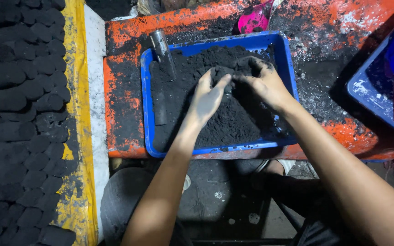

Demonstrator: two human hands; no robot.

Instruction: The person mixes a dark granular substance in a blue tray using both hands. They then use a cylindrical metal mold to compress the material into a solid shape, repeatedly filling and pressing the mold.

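Hands met over a heap of black powder (224,114) filling a blue tray (147,114) on an orange bench (124,36). The left hand (207,97) cupped a clump with fingers curled narrow; the right hand (264,82) dug in beside it, fingers bent and blackened. A metal tube (161,45) leaned on the tray's far-left corner, and rows of black briquettes (23,114) lay left.

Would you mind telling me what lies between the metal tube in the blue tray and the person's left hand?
In the head view, only loose black powder fills the stretch between the metal tube and the left hand, inside the blue tray.
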